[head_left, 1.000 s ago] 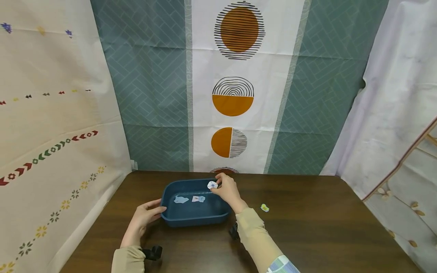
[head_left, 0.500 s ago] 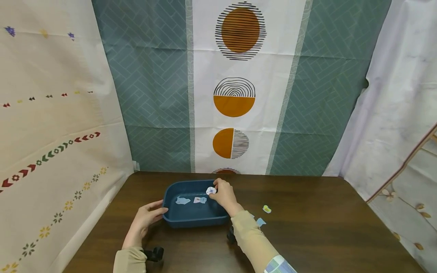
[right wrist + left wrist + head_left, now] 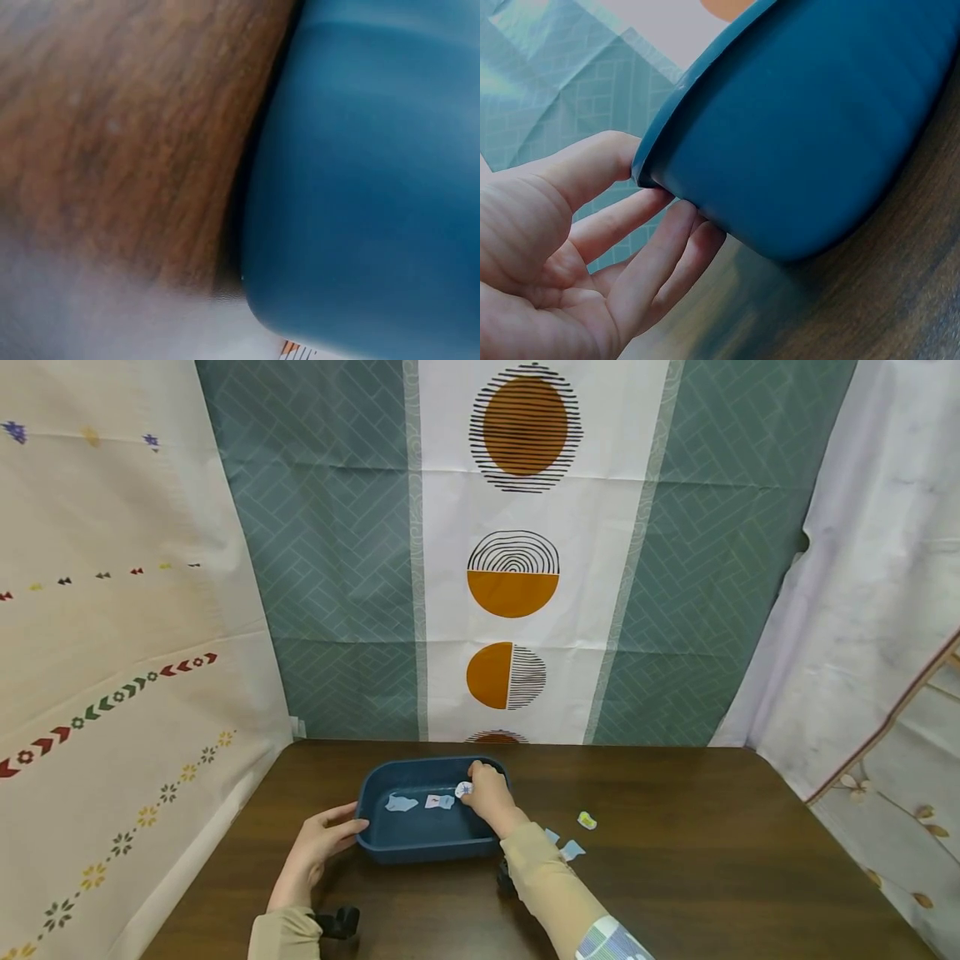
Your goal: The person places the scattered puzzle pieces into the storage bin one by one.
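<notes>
A dark blue plastic tray (image 3: 427,853) with rounded corners stands on the wooden table. At its left end my left hand (image 3: 318,847) grips it, the thumb over the rim and the fingers against the outer wall, as the left wrist view shows up close. My right hand (image 3: 489,797) reaches down inside the tray's right part and pinches a small white sticker with a blue star-like print (image 3: 463,789). On the tray floor lie a pale blue sticker (image 3: 401,803) and a pink-and-blue sticker (image 3: 439,802). Only the tray's outer wall (image 3: 360,187) shows in the right wrist view.
A yellow-green sticker (image 3: 587,820) lies on the table (image 3: 675,843) to the right of the tray. Nearer my right sleeve lie two light blue pieces (image 3: 572,850), one partly behind the sleeve. A patterned curtain (image 3: 510,568) hangs behind the table's back edge.
My right hand has moved lower into the tray with the white sticker. The light blue pieces by the right sleeve have come into view. My left hand keeps its grip on the tray.
</notes>
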Demonstrator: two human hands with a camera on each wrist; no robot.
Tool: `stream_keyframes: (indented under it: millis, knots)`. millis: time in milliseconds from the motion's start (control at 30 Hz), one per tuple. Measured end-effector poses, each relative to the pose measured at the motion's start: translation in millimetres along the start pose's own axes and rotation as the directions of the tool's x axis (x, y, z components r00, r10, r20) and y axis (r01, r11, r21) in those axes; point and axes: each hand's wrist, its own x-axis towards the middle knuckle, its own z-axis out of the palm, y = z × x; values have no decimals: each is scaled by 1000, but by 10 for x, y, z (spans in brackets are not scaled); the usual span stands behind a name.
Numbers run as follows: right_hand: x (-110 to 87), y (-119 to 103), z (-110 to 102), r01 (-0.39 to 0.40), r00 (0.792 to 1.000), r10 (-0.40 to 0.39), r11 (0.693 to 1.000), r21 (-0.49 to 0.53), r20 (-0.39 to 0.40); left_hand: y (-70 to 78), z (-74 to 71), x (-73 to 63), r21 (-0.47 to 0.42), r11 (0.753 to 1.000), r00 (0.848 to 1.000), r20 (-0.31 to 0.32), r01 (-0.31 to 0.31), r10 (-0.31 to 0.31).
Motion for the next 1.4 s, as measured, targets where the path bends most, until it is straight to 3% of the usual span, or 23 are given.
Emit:
stream_keyframes:
  millis: [267,500,800,1267,1400]
  knots:
    - [26,30,49,-9,999,10,1000,-29,32,-8,3,11,-14,1000,1000,2,-6,6]
    - [54,78,111,33,999,-29,995,-90,36,-4,4,4,-15,1000,1000,5,-8,8]
    - [8,30,82,8,998,-1,994,-105,57,-7,3,5,-5,1000,1000,3,-16,16]
    - [33,43,104,15,998,-9,994,-111,56,-17,5,5,-4,1000,1000,0,-21,21]
    - [24,21,55,16,999,-13,998,-64,43,-21,3,5,-5,1000,1000,3,-18,18]
